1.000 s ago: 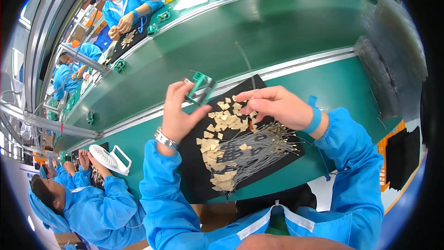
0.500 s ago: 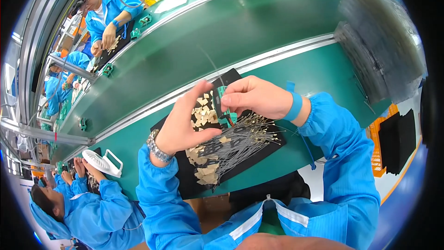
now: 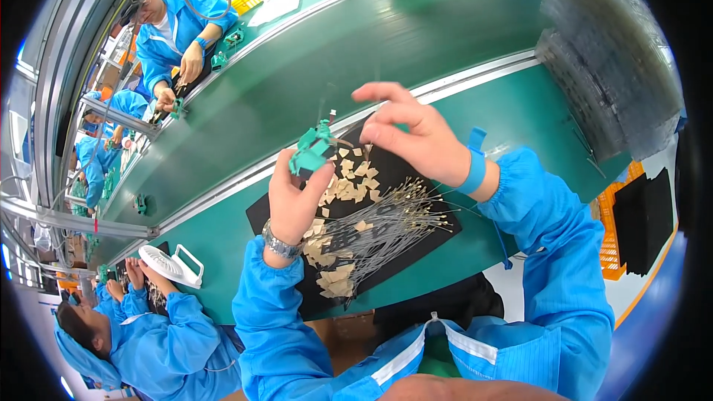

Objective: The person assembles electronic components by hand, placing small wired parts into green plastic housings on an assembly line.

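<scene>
- I work at a long green bench (image 3: 520, 115) that runs from the near left to the far right, with a raised metal strip (image 3: 460, 78) along it and a wider green belt (image 3: 356, 37) beyond that.
- A black mat (image 3: 405, 249) lies on the bench right in front of me, and my hands are raised above it.
- My left hand (image 3: 293, 200) is closed around a small green holder (image 3: 312, 150), gripped between thumb and fingers at its lower end; the holder stands above the far left part of the mat.
- My right hand (image 3: 412, 134) hangs just right of the holder, forefinger and thumb pinched together and the other fingers spread upward. I cannot tell whether anything thin sits in that pinch.
- A blue strap (image 3: 474, 167) wraps my right wrist and a metal watch (image 3: 281, 241) my left.
- On the mat under my hands lies a loose fan of thin wires (image 3: 386, 226), their tips pointing right, and small tan squares (image 3: 338, 278) are scattered from the far side of the mat to its near left corner.
- At the far right, stacks of clear trays (image 3: 601, 82) rest on the bench; orange crates (image 3: 616, 245) and black pads (image 3: 642, 215) sit at the near right edge.
- A small white fan (image 3: 172, 266) sits at the near left.
- Other people in blue coats work along the line: one at the near left (image 3: 148, 341), others on the far side at the left (image 3: 182, 26).
</scene>
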The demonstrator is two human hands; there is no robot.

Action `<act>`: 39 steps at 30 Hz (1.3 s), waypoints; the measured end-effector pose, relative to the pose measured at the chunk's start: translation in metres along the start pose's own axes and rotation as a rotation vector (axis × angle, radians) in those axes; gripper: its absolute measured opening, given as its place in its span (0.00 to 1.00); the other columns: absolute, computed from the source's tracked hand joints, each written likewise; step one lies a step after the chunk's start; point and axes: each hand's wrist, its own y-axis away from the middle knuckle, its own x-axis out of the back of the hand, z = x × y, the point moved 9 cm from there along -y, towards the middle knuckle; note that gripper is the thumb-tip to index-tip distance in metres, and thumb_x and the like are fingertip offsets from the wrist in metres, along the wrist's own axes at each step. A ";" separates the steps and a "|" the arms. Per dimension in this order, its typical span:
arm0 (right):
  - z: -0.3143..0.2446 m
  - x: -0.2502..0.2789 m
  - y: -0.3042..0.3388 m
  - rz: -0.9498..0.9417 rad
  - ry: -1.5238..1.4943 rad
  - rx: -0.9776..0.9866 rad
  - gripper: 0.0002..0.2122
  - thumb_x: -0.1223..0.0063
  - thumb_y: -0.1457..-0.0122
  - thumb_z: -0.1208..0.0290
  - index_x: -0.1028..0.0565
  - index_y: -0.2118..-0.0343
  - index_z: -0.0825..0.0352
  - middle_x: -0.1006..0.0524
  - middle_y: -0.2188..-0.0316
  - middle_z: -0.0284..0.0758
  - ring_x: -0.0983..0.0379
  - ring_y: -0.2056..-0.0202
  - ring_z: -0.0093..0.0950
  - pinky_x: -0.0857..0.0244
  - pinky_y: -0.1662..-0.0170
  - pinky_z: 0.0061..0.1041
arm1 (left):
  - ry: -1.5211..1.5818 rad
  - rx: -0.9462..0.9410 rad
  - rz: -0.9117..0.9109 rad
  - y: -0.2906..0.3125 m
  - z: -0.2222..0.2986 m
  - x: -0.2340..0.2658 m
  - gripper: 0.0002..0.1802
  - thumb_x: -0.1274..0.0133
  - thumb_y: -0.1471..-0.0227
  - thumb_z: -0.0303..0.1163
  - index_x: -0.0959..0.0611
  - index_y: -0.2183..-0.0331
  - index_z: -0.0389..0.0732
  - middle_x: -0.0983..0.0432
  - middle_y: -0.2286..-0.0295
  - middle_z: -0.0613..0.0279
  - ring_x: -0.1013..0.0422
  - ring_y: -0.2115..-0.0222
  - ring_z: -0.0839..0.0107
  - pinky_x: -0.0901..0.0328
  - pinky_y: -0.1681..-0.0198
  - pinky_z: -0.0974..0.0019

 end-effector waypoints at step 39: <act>0.027 -0.028 0.006 -0.188 -0.486 -0.255 0.08 0.49 0.35 0.69 0.24 0.65 0.70 0.27 0.62 0.32 0.30 0.66 0.19 0.35 0.60 0.20 | -0.749 -0.361 -0.452 0.003 0.030 -0.038 0.28 0.34 0.57 0.34 0.23 0.52 0.40 0.25 0.53 0.56 0.31 0.50 0.57 0.40 0.48 0.58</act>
